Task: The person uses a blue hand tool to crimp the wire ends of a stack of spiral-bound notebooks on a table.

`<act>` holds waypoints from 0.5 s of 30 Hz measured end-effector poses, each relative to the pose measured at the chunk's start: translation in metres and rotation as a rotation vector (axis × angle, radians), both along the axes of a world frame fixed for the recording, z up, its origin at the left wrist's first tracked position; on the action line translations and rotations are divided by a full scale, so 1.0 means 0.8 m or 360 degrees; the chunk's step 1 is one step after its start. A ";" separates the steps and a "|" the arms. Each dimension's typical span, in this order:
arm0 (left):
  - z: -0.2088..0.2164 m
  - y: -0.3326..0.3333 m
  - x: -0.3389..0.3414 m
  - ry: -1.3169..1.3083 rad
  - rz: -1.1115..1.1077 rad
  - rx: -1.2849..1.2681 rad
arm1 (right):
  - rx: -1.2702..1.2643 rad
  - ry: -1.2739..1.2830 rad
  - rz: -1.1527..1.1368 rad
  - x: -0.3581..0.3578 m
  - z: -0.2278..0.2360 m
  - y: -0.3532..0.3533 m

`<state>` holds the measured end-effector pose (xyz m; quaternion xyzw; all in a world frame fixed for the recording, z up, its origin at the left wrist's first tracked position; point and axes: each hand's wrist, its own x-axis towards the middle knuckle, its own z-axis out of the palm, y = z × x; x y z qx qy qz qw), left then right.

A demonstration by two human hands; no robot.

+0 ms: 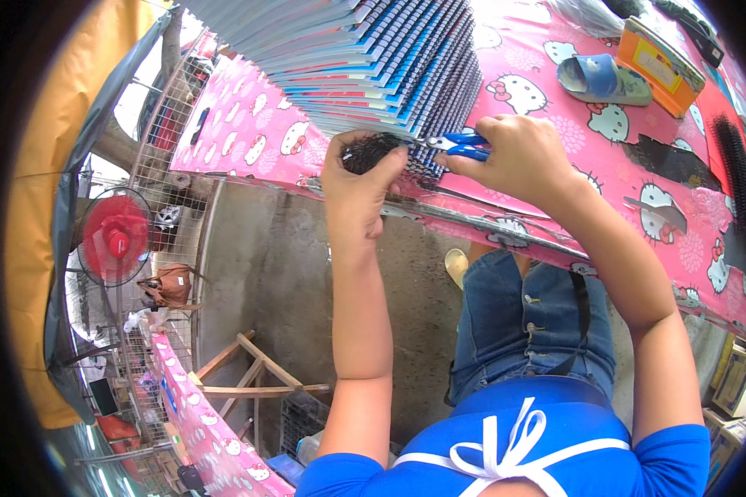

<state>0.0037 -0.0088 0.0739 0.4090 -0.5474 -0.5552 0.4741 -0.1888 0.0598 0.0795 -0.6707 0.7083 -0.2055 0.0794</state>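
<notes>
A tall stack of spiral-bound notebooks (423,74) with white and blue page edges stands on the table, its coiled spines toward the right. At the stack's near end, my left hand (356,186) closes its thumb and fingers round a dark bunch of black binding coil (368,152). My right hand (522,157) grips pliers (466,147) with blue handles. Their metal jaws point left and meet the coil by the lower corner of the stack, close to my left thumb. Exactly what the jaw tips pinch is too small to tell.
A pink patterned cloth (522,58) with torn patches covers the table. To the right lie a blue-green slipper (601,80), a yellow-orange box (659,66) and black coils (733,174). A red fan (116,236), a brown bag (170,287) and a wooden frame (257,389) stand at left.
</notes>
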 end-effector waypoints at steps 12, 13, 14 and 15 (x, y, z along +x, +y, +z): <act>-0.007 0.003 0.000 -0.0074 0.0023 -0.0008 | -0.0148 -0.0005 0.0037 0.003 -0.030 -0.010; -0.009 -0.001 0.005 -0.0054 0.0035 0.0024 | -0.0176 -0.0004 0.0032 0.003 -0.030 -0.006; -0.012 -0.005 0.010 -0.0035 0.0045 0.0056 | -0.0203 -0.0002 0.0027 0.003 -0.031 0.001; -0.015 -0.007 0.015 0.0008 0.0022 0.0130 | -0.0231 -0.0001 0.0021 0.002 -0.032 0.005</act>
